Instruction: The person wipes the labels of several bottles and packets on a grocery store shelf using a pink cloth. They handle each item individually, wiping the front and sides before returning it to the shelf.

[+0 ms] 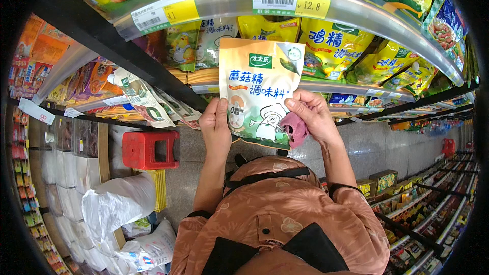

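Note:
A seasoning pouch [259,80] with a cartoon mushroom on its front is held upright before me, between both hands. My left hand [216,126] pinches its left edge, thumb on the front. On the opposite edge, my right hand [311,116] grips the pouch and also holds a crumpled mauve cloth [296,128], which lies against the pouch's lower right corner. Behind the pouch, yellow seasoning bags [332,47] and a grey-white pouch [216,42] stand on a wooden shelf [206,76].
A clear price rail [225,5] with tags curves overhead. Cream pouches [141,97] hang over the shelf edge at left. On the floor are a red plastic stool [133,151] and white sacks [126,194]. Clear bins [65,168] line the left; stocked shelves [428,206] stand at right.

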### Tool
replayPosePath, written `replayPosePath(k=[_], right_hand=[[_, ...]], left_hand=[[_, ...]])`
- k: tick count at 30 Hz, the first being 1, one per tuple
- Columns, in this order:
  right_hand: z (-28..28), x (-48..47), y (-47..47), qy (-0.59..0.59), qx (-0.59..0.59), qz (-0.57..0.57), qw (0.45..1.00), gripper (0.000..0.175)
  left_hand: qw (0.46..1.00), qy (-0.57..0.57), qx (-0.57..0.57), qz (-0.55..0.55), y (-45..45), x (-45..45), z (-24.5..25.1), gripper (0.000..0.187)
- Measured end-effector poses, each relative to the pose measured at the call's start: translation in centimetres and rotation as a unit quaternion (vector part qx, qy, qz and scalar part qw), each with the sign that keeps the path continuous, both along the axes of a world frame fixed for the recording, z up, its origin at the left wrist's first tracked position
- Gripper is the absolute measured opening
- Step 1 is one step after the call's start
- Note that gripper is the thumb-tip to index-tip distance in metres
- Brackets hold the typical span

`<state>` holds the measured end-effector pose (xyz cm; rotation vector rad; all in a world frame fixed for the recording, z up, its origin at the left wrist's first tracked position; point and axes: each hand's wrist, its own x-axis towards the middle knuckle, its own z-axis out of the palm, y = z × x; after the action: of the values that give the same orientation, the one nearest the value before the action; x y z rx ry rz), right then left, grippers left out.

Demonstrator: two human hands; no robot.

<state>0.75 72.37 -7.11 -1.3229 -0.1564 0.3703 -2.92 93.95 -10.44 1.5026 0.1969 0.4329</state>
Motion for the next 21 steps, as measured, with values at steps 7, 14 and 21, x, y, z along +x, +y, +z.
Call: replayPosePath(k=[7, 14, 21], right_hand=[[0.5, -1.2, 0.5, -0.046, -0.009, 0.029, 0.998, 0.016], [0.7, -1.0, -0.6, -0.108, -0.106, 0.055, 0.987, 0.015], [-2.4, -2.4, 0.8, -0.034, -0.098, 0.174, 0.979, 0.025]], left_hand=[[0.989, -0.033, 0.135, 0.055, -0.9, -0.8, 0.9, 0.028], [0.974, -0.069, 0.167, 0.140, -0.1, -0.6, 1.7, 0.026], [0.971, -0.092, 0.126, 0.180, 0.1, 0.1, 1.1, 0.027]])
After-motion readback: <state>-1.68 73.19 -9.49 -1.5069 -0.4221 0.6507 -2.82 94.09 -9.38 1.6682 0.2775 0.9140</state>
